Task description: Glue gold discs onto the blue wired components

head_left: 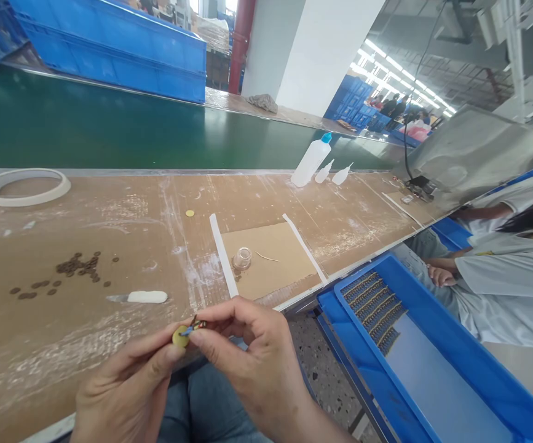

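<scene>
The person wears blue denim jeans (222, 403) (darker where the thighs (174, 409) meet), and the left hand (125, 387), right hand (259, 357) and right forearm (326, 427) are bare.

I see a cardboard-covered workbench (363, 209) carrying a white-handled knife (147, 297), brown discs (76, 266) left of it, plastic bottles (312, 163) beyond it, rightward.

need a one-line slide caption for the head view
Left hand holding a yellow disc, right hand a small part against it, at a bench with a knife and dark discs.
</scene>
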